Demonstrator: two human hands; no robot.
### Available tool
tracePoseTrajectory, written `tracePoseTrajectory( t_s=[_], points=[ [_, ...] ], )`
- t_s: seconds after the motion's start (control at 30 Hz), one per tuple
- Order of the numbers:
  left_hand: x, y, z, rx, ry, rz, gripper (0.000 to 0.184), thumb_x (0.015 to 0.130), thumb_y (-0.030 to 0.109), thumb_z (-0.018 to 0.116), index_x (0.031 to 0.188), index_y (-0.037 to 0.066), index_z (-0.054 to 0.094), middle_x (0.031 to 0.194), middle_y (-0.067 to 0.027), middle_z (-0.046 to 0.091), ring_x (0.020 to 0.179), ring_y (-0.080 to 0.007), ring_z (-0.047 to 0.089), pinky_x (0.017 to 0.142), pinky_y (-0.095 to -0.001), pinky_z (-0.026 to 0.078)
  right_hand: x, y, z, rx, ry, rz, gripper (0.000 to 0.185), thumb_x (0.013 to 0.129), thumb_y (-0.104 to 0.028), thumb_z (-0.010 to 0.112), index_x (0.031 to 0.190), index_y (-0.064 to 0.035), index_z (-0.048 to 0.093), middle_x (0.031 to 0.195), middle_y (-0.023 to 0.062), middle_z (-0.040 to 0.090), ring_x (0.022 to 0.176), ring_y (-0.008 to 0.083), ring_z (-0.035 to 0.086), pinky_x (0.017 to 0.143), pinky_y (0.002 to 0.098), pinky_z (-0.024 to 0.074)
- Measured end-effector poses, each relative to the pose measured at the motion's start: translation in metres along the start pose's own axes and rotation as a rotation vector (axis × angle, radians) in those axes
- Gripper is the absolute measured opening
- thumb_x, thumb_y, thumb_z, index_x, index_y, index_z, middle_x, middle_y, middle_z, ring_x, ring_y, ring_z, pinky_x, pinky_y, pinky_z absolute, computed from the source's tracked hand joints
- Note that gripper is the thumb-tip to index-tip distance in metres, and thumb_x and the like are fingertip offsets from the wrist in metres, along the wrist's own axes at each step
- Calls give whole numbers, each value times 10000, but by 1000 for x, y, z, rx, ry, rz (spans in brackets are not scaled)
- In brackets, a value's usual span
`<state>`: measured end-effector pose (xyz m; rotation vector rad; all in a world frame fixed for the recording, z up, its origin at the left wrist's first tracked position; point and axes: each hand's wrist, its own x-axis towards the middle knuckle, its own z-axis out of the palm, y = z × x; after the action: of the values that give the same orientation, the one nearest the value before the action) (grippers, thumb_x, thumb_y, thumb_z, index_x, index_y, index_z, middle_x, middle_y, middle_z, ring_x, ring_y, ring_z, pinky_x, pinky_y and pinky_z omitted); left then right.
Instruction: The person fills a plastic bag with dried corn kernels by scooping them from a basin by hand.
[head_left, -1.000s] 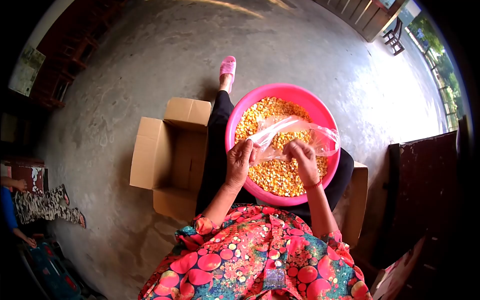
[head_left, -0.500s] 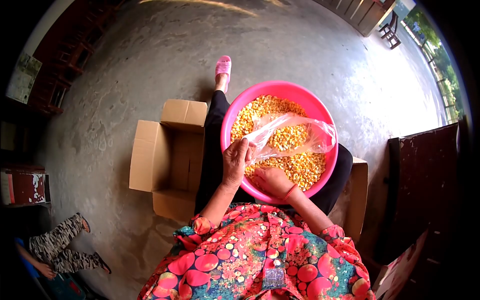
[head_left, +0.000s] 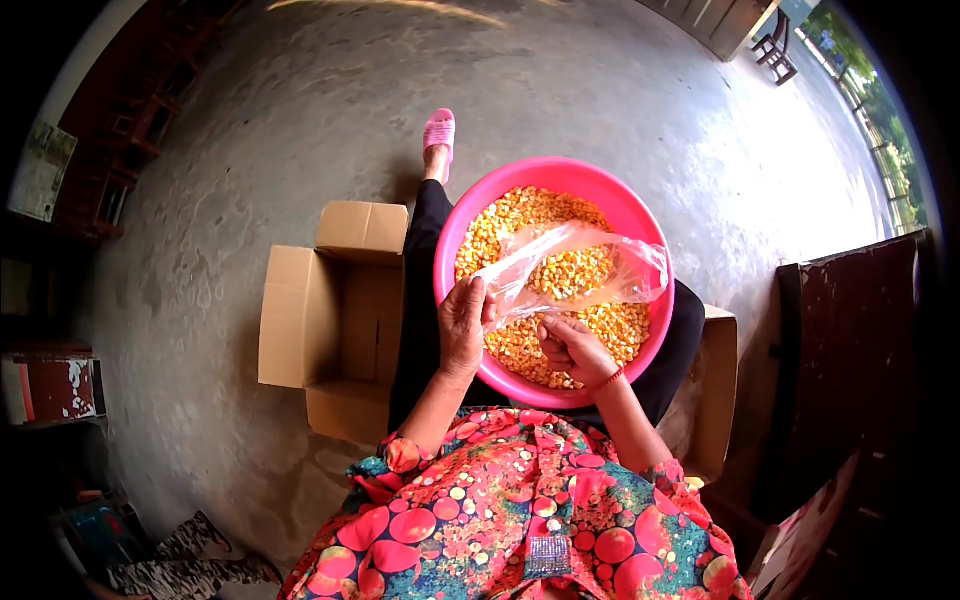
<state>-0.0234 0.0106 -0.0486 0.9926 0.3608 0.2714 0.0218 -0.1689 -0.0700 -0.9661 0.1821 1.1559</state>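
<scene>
A pink basin [head_left: 459,215] of loose corn kernels [head_left: 530,207] rests on the lap. Over the corn lies a clear plastic bag [head_left: 640,272] with some kernels inside it. My left hand [head_left: 463,325], at the basin's near left rim, pinches the left end of the bag between thumb and fingers. Just below the bag's near edge, my right hand [head_left: 578,352] is closed above the corn, its fingers curled inward. Whatever it holds is hidden by the fingers.
An open cardboard box [head_left: 290,315] stands on the floor left of the legs. Another cardboard box [head_left: 715,390] is partly visible at the right. Dark wooden furniture [head_left: 850,350] stands farther right. Another person's camouflage-trousered leg [head_left: 190,570] shows at the lower left.
My right hand has risen from the corn toward the bag's near edge, its fingers now curled. The left hand keeps its pinch on the bag. The other person's legs have shifted downward in view.
</scene>
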Motion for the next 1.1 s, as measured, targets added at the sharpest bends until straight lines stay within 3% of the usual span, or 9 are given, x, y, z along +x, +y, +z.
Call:
tracePoseTrajectory(
  t_s=[0.07, 0.3, 0.5, 0.6, 0.73, 0.83, 0.87, 0.97, 1.1],
  points=[
    [1, -2, 0, -2, 30, -8, 297, 899, 302, 512, 684, 97, 508, 549, 53, 404, 465, -14, 321, 406, -170, 244, -8, -7, 5, 125, -44, -57, 246, 938, -283, 408, 781, -102, 463, 572, -50, 309, 435, 41, 226, 375, 193, 175],
    [2, -3, -1, 4, -2, 44, 327, 896, 318, 510, 656, 100, 471, 532, 31, 412, 433, -37, 330, 390, -188, 251, 5, -59, 7, 326, 205, -464, 201, 924, -243, 428, 792, -97, 464, 603, -24, 385, 460, 53, 281, 406, 185, 227],
    [0, -3, -3, 19, 0, 12, 330, 901, 323, 496, 668, 90, 484, 518, 20, 415, 412, -46, 329, 383, -191, 246, 50, -69, -29, 299, 241, -645, 176, 897, -164, 438, 861, -24, 539, 746, 50, 557, 680, 130, 528, 614, 256, 440],
    [-1, -2, -3, 8, -8, 0, 313, 901, 314, 500, 688, 84, 502, 519, 25, 416, 417, -43, 332, 387, -186, 253, 51, -72, -32, -107, 345, -832, 214, 871, -125, 463, 998, 1, 580, 971, 92, 604, 918, 183, 568, 860, 297, 429],
    [-1, 2, -2, -10, -10, -5, 267, 895, 281, 518, 720, 79, 522, 540, 30, 427, 430, -34, 336, 394, -175, 271, 20, -74, -10, -633, 498, -876, 204, 834, -26, 493, 1009, -7, 596, 957, 42, 605, 904, 104, 545, 816, 229, 422],
    [-3, 7, -2, 19, -3, 1, 232, 890, 254, 530, 739, 79, 533, 564, 32, 439, 447, -25, 340, 405, -169, 287, -21, -75, 8, -632, 466, -843, 175, 810, 79, 489, 932, 0, 587, 918, 22, 594, 863, 74, 542, 700, 201, 431],
    [-3, 11, 0, 8, -23, 7, 210, 887, 232, 535, 744, 79, 537, 582, 32, 448, 471, -20, 352, 419, -163, 300, -28, -78, 14, -865, 601, -1039, 168, 778, 83, 528, 903, -13, 586, 882, 24, 577, 828, 82, 546, 661, 207, 428],
    [1, 19, 6, 31, -64, 84, 181, 897, 183, 521, 785, 48, 565, 589, 40, 441, 498, -11, 352, 452, -156, 300, -44, -87, 11, -1372, 1082, -1256, 366, 679, 7, 638, 1028, -69, 555, 1049, 107, 531, 974, 266, 507, 808, 342, 426],
    [10, 36, 20, 80, -143, 126, 155, 896, 154, 520, 819, 35, 583, 611, 37, 468, 530, -16, 391, 482, -155, 325, -32, -81, -18, -1478, 1274, -983, 577, 652, 26, 632, 1193, -91, 468, 1108, 148, 517, 1033, 319, 493, 903, 386, 406]
  ],
)
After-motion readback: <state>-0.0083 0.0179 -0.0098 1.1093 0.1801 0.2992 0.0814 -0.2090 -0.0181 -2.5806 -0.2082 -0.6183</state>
